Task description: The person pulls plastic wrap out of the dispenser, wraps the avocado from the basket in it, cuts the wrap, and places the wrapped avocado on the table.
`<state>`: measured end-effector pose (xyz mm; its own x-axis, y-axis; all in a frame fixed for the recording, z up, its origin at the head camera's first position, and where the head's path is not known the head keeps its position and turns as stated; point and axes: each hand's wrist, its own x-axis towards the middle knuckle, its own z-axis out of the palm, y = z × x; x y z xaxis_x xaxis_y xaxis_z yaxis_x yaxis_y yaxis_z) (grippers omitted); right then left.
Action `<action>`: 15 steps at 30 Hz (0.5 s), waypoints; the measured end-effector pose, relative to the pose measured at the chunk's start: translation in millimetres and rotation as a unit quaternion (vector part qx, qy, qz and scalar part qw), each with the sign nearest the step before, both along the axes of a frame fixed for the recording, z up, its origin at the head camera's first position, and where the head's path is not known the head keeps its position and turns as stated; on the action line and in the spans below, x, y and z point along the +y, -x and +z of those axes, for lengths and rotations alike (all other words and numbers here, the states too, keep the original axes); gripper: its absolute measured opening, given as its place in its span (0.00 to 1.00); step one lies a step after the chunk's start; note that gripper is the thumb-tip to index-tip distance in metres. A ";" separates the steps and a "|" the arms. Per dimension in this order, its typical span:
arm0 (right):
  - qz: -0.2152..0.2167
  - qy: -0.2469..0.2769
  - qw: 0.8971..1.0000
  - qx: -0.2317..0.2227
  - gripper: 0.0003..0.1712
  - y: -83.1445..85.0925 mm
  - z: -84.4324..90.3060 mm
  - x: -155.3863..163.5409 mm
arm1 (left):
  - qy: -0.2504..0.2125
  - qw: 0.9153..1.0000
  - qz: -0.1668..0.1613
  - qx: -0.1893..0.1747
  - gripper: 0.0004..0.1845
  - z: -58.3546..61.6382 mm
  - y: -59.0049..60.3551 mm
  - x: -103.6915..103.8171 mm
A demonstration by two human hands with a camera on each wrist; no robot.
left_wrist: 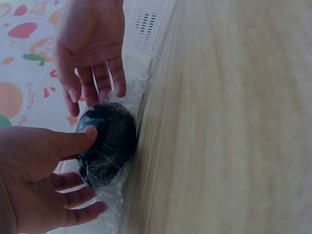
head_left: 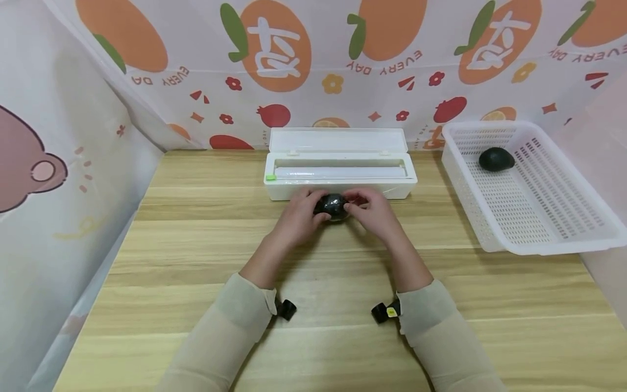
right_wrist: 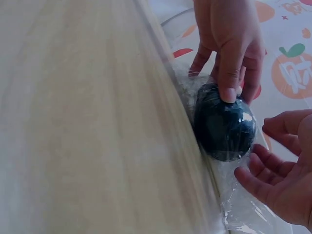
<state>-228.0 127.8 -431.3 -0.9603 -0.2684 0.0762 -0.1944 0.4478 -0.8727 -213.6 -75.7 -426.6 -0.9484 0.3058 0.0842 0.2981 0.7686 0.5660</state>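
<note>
Holding of the dark fruit [head_left: 331, 207], wrapped in cling film [right_wrist: 234, 189], is done at centre-frame by the L hand [head_left: 300, 216], thumb on top & fingers curled round it, prob. so it's steadied while the film is dealt with by the R hand [head_left: 374, 212]. R fingers are loosely bent beside it, nothing visibly gripped. Film box [head_left: 338, 184] is set just behind, lid [head_left: 338, 140] raised, prob. for easy reach; basket [head_left: 470, 215] w/ 2nd fruit [head_left: 497, 159] is placed upper R. Forearms [head_left: 217, 332] are angled inward from bottom edge.
</note>
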 end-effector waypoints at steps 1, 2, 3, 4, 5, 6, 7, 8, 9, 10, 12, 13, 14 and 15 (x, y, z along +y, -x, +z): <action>0.008 -0.006 1.000 0.010 0.15 0.4 -0.4 -0.4 | 0.000 1.000 -0.001 0.001 0.26 0.2 0.2 -0.3; 0.016 -0.013 1.000 0.019 0.16 0.8 -0.8 -0.9 | 0.000 1.000 -0.001 0.002 0.26 0.4 0.3 -0.5; 0.024 -0.020 0.999 0.028 0.17 1.1 -1.3 -1.6 | 0.000 1.000 -0.002 0.003 0.26 0.7 0.3 -0.8; 0.033 -0.027 0.998 0.037 0.17 1.6 -1.8 -2.2 | 0.000 1.000 -0.003 0.003 0.26 0.8 0.4 -1.0; 0.041 -0.034 0.998 0.044 0.18 2.1 -2.2 -2.9 | 0.000 1.000 -0.003 0.002 0.27 0.8 0.4 -1.3; 0.046 -0.040 0.997 0.047 0.19 2.3 -2.6 -3.6 | 0.000 1.000 -0.003 0.001 0.27 0.6 0.5 -1.7; 0.049 -0.047 0.996 0.050 0.20 2.5 -2.9 -4.2 | -0.002 1.000 -0.003 -0.002 0.27 0.6 0.5 -2.2; 0.051 -0.053 0.996 0.048 0.21 2.6 -3.2 -4.9 | -0.004 1.000 -0.004 -0.006 0.27 0.4 0.5 -2.8; 0.052 -0.058 0.996 0.046 0.22 2.7 -3.4 -5.5 | -0.007 1.000 -0.004 -0.011 0.28 -0.1 0.7 -3.4; 0.052 -0.063 0.996 0.044 0.22 2.8 -3.6 -6.1 | -0.011 1.000 -0.005 -0.018 0.28 -0.6 0.8 -4.2; 0.051 -0.073 0.995 0.036 0.24 2.8 -3.2 -7.3 | -0.020 0.999 -0.007 -0.033 0.29 -1.5 1.1 -6.1; 0.050 -0.078 0.995 0.034 0.25 3.0 -2.9 -7.9 | -0.027 0.999 -0.008 -0.041 0.29 -1.7 1.3 -7.0; 0.048 -0.082 0.995 0.030 0.25 3.2 -2.3 -8.5 | -0.031 0.998 -0.010 -0.046 0.29 -2.1 1.7 -8.0; 0.045 -0.086 0.995 0.030 0.25 3.6 -1.8 -9.3 | -0.035 0.998 -0.012 -0.051 0.29 -2.2 2.4 -9.2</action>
<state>-231.5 118.6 -433.0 -0.9266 -0.3680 0.0776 -0.2902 0.5684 -0.7698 -216.0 -84.9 -428.8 -0.9458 0.3246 0.0097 0.2538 0.7202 0.6457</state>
